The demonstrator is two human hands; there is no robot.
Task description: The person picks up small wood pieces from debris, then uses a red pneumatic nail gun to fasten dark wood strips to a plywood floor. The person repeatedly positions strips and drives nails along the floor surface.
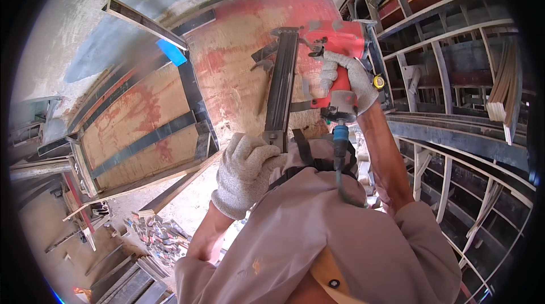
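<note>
My right hand, in a grey knit glove, grips the handle of a red nail gun with its fingers wrapped round. The gun's long dark magazine runs back toward my body. At the magazine's near end, my gloved left hand is closed, its fingers curled against it. A blue hose fitting joins the base of the handle to an air hose. Left of the magazine, a hammer with a wooden handle lies on a red-stained wooden board, partly hidden.
A yellow tape measure sits just right of my right hand. Timber-framed panels stack up along the right. Another framed panel stands at left, with a blue piece near its top. Wood offcuts litter the floor at lower left.
</note>
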